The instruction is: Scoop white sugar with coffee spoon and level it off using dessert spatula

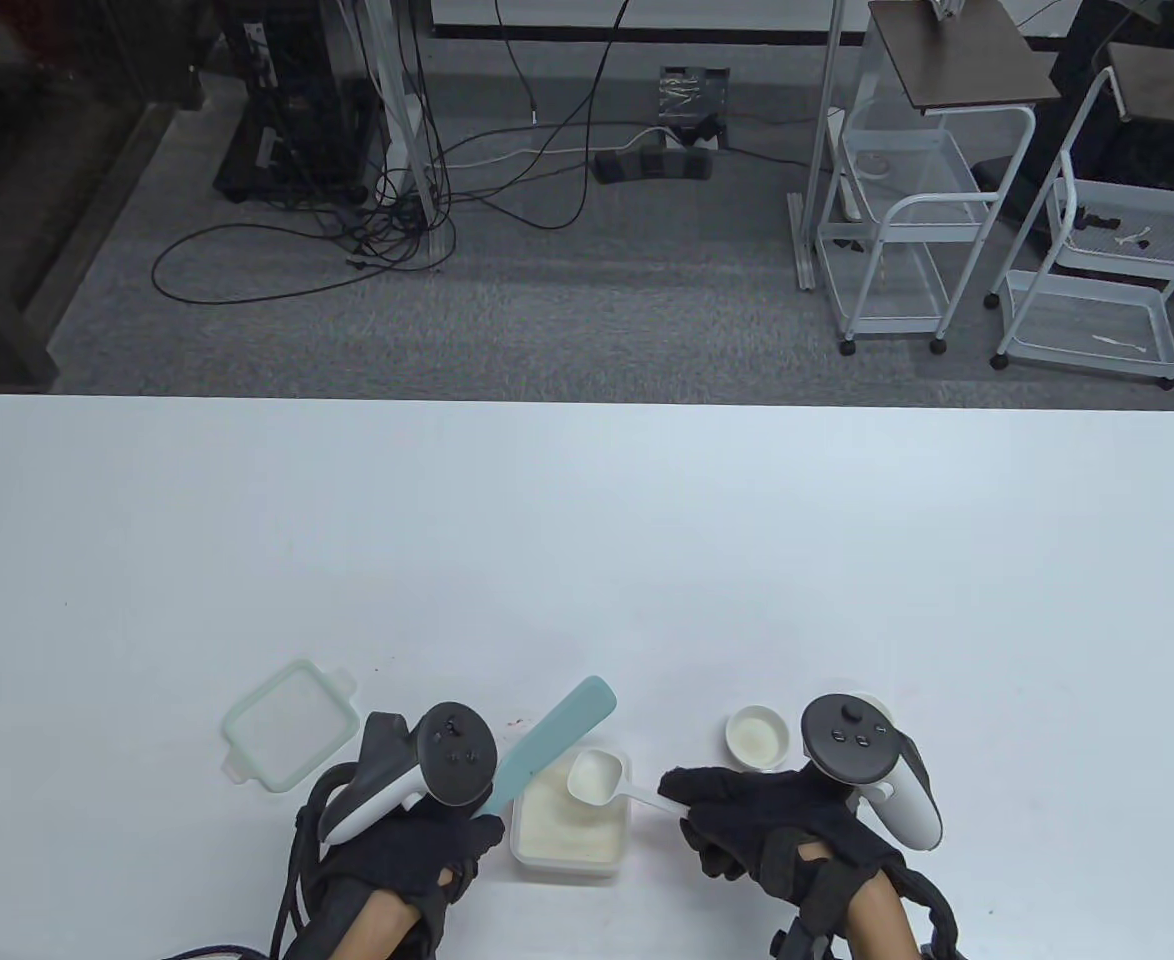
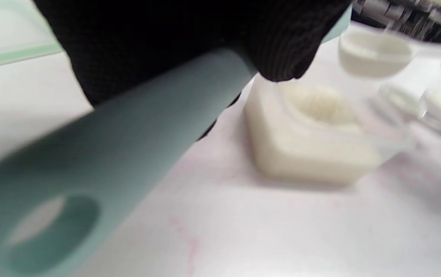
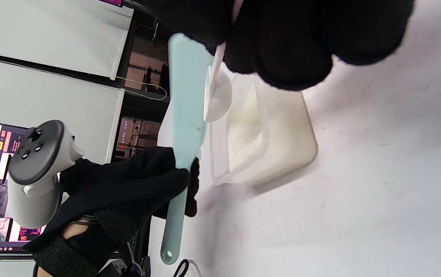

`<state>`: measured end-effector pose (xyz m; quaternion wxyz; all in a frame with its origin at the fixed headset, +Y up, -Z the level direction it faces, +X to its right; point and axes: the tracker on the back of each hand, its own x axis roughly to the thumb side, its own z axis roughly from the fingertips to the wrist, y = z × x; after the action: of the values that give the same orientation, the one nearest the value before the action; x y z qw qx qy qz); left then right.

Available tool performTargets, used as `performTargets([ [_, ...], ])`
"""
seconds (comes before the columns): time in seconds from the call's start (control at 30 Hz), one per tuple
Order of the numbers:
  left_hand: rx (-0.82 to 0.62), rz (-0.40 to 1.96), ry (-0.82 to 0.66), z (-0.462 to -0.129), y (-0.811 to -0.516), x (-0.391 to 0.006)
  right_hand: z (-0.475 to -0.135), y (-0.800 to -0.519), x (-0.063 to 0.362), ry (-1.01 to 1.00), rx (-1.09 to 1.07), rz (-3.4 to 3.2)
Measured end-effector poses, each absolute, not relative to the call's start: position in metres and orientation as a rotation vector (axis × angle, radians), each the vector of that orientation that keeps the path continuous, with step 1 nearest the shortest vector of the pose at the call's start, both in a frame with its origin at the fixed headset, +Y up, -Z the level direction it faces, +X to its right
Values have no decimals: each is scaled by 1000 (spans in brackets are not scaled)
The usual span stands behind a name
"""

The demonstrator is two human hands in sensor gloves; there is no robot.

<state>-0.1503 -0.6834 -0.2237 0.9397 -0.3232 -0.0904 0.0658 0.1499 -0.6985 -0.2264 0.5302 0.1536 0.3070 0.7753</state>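
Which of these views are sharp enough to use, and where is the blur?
Table view: sharp, evenly lit; spatula and spoon clear. Left wrist view: soft throughout, with the spoon and the top right corner smeared, and the spatula handle out of focus. Right wrist view: turned sideways, sugar tub crisp, the near fingers soft.

My left hand (image 2: 189, 38) grips the spatula (image 2: 128, 127); right of my fingers, a blurred spoon (image 2: 374, 54) seemingly hovers above the sugar tub (image 2: 312, 150).

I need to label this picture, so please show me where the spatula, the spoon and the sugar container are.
dessert spatula (image 1: 562, 735): table view, on the flat blade.
coffee spoon (image 1: 595, 776): table view, on the bowl.
sugar container (image 1: 569, 868): table view, on the near rim.
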Motion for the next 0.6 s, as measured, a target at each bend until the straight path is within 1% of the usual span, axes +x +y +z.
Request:
performTargets([
  [0.13,-552,161,-190,-223,-678,-149,-226,-699,150,735,371,1848],
  [0.2,-622,110,-178,-222,-681,-148,-227,-698,150,734,374,1849],
  [0.6,-608,114,-185,-222,-680,-148,-226,-699,150,734,369,1850],
])
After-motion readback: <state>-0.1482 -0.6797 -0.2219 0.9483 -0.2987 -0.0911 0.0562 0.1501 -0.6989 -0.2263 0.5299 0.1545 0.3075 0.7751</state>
